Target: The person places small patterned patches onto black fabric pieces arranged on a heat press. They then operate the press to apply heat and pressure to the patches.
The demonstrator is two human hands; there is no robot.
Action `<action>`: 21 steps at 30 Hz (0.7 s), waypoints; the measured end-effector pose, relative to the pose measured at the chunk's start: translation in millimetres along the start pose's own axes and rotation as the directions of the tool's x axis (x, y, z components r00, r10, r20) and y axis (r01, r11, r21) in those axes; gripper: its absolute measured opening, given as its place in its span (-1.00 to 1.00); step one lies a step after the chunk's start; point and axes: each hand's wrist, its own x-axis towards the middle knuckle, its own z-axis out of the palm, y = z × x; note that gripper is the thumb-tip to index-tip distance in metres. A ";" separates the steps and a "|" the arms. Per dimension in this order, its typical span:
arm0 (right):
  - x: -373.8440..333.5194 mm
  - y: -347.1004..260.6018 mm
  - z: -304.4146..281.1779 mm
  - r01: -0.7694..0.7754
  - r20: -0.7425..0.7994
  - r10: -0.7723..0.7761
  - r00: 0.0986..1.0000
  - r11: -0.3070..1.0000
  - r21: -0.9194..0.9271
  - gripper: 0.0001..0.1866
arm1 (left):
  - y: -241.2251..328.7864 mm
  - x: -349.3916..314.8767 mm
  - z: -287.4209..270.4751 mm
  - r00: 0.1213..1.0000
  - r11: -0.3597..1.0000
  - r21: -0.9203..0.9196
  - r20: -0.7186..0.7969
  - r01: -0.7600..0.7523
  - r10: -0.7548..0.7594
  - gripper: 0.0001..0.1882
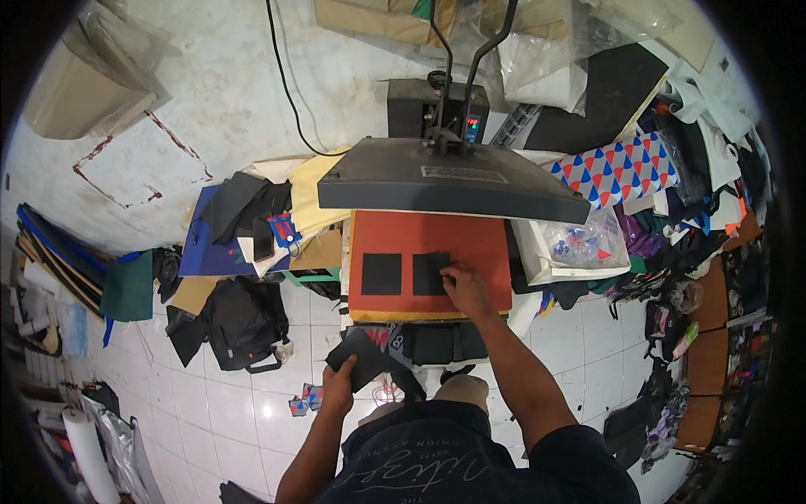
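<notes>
Ahead of you: wht wall [227,92], stained, w/ red-brn marks [154,196] to your L. Below you: glossy wht tile flr [201,420]. Brn shelves [703,370], far R.

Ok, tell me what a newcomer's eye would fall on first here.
Probably the orange pad in the centre, with two black squares side by side on it and the right-hand grip at the right one. The big grey press plate shows just above it, and below, the left-hand grip holds a black piece. To the right, a brightly patterned sheet stands out.
</notes>
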 end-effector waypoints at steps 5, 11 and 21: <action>-1.6 1.3 3.4 0.016 -0.027 -0.017 0.999 1.000 -0.010 -0.81 | 0.8 -3.6 -0.7 1.000 1.000 0.006 -0.026 0.018 -0.018 -0.66; -2.5 7.8 8.4 0.054 -0.058 -0.056 0.997 0.998 -0.034 -0.80 | 0.7 -8.3 1.6 0.999 0.999 0.046 -0.037 0.008 -0.007 -0.66; 1.0 -12.2 -8.2 0.075 -0.171 -0.079 0.982 0.997 -0.030 -0.75 | -1.0 -11.0 12.8 1.000 1.000 -0.023 -0.001 -0.020 0.020 -0.68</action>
